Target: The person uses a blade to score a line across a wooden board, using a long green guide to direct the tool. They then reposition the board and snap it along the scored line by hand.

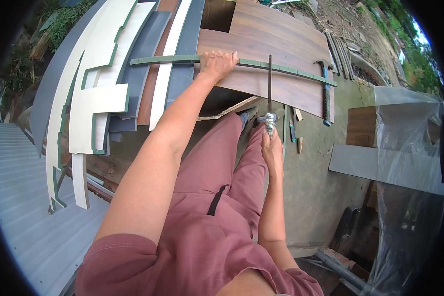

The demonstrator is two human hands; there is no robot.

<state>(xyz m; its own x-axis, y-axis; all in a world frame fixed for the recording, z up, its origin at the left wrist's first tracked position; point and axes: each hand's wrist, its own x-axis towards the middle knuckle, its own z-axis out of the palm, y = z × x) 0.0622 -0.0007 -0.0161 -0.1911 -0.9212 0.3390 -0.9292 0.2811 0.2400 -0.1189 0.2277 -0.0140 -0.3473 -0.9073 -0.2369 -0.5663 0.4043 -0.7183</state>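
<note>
My left hand point(218, 64) is closed over a long narrow green strip point(291, 70), which lies across a brown wood-grain board point(276, 34). Pale lines divide the strip at intervals. In my right hand point(272, 145) is a hand saw point(270, 91) with a thin straight blade; its handle end looks wrapped in something silvery. The blade points away from me and crosses the strip to the right of my left hand. Whether its teeth touch the strip, I cannot tell. A hammer point(325, 93) with a blue-and-black handle lies at the board's right edge, by the strip's end.
Cut white panels point(101, 98) with green edges and grey boards point(145, 54) are stacked at left. Small tools and wood bits point(300, 144) lie on the concrete floor point(306, 172). Plastic sheeting point(409, 128) drapes over boards at right. Corrugated metal point(29, 197) is at lower left.
</note>
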